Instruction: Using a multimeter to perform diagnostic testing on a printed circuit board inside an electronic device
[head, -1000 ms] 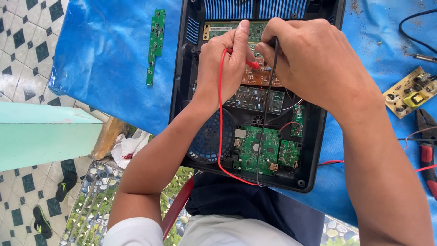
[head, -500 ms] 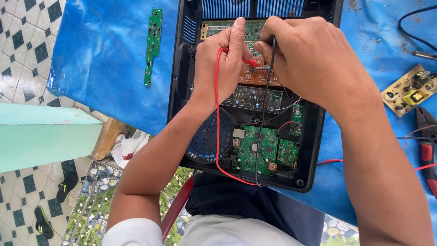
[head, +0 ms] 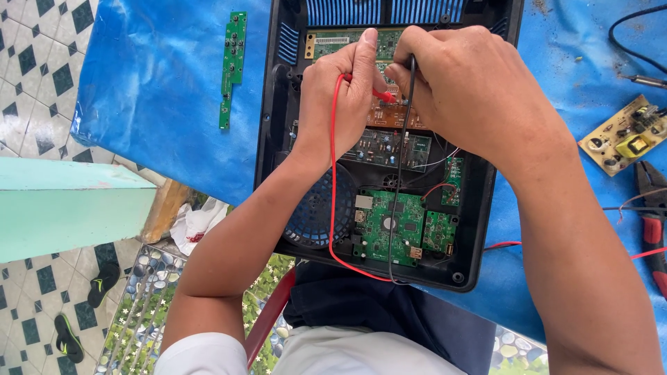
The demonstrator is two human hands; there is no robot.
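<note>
A: L hand point(head: 344, 104)?
B: Closed, pinching the red probe point(head: 381, 94), tip on the brown board point(head: 392, 118) inside the open black case point(head: 272, 139).
A: R hand point(head: 465, 90)?
B: Closed round the black probe point(head: 411, 69), just beside the red one, same board.
A: Wires?
B: Red wire point(head: 333, 180) & black wire point(head: 396, 208) run down over the green board point(head: 389, 226) to the case's near edge.
A: Rest?
B: Green strip point(head: 233, 66) on the blue sheet point(head: 160, 104), well apart; pliers point(head: 653, 222) at far right.

a table covered by a blue plastic sheet point(head: 160, 104) carries an open black device casing point(head: 274, 139), a narrow green circuit strip point(head: 233, 66) well to its left, and to its right a small tan circuit board point(head: 625, 135), red-handled pliers point(head: 652, 222) and a black cable point(head: 625, 28).
</note>
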